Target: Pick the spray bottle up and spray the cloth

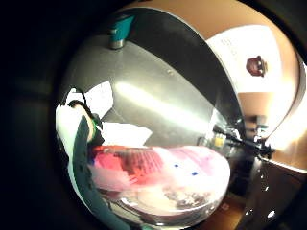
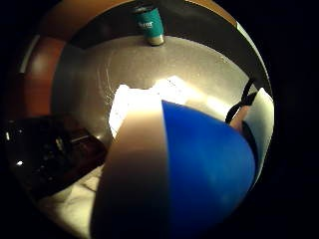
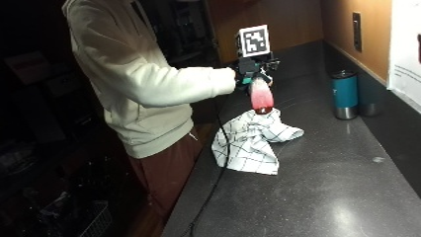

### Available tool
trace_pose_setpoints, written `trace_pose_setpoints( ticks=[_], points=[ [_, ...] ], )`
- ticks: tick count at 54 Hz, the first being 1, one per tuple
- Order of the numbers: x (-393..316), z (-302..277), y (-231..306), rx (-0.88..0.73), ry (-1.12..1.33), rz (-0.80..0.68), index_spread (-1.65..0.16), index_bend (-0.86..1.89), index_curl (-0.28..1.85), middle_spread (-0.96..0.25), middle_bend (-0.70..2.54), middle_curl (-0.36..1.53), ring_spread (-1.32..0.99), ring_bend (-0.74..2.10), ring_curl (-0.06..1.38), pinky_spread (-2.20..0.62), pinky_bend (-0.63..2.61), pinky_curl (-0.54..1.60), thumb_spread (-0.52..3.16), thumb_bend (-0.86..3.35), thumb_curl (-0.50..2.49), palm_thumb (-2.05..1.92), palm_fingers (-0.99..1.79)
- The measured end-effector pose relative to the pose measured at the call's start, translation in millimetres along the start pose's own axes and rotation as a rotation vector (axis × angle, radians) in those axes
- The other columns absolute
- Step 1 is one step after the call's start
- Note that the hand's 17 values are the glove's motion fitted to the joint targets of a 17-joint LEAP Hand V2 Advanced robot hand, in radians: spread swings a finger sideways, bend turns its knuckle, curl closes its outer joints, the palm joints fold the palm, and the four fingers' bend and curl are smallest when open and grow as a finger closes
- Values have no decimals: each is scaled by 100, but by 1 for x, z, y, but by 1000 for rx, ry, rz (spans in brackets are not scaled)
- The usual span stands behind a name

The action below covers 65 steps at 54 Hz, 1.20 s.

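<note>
Dark and speckled, the desk (image 3: 342, 187) ran along a wood-panelled wall, with a white sheet of paper (image 3: 408, 44) pinned to the wall at its far end. A person in a cream hooded top stood at the desk's edge, right arm stretched out over it. The gloved right hand (image 3: 248, 74) had its grip curled round the spray bottle (image 3: 260, 96), which hung lifted clear of the desk, its pinkish-red body pointing down and its lower end just above the cloth (image 3: 253, 140). The cloth, white with a thin dark check, lay in a crumpled heap at the desk's near edge, one corner drooping over the side. In the little-finger-side palm view the bottle's pink label (image 1: 158, 177) filled the space close to the palm, with the pale cloth (image 1: 124, 134) on the desk beyond it. The thumb-side palm view showed a blue and white surface close against the palm; whether that was part of the bottle I could not tell. A teal tumbler (image 3: 345, 94) stood upright near the wall, well apart from the cloth.
</note>
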<state>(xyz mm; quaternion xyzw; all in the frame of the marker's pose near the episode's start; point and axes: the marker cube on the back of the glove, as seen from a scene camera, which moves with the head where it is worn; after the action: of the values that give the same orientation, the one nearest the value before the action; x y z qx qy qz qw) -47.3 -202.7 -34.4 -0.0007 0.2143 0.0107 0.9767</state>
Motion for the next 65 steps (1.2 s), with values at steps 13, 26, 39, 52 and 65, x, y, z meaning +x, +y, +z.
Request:
trace_pose_setpoints(
  ticks=[13, 26, 39, 52, 65],
  points=[
    [-26, -3, 2, -55, 140, -9, -17, 49, 53, -13, 61, 50, -21, 59, 46, -23, 29, 37, -14, -3, 69, 103, 138],
    [-47, -6, 0, 8, 64, -8, -17, 49, 53, -13, 62, 50, -21, 59, 46, -23, 30, 38, -14, -3, 69, 103, 138],
    [-88, -48, -6, 234, -362, 26, -17, 50, 53, -13, 62, 50, -21, 59, 46, -24, 30, 38, -13, -4, 69, 103, 138],
    [-130, -79, -27, 403, -917, 109, -17, 49, 54, -13, 62, 50, -21, 59, 46, -23, 30, 38, -11, -3, 69, 104, 138],
    [-176, -85, -47, 494, -1374, 81, -17, 49, 54, -12, 62, 50, -20, 59, 46, -22, 30, 38, -9, -3, 70, 104, 137]
  ],
)
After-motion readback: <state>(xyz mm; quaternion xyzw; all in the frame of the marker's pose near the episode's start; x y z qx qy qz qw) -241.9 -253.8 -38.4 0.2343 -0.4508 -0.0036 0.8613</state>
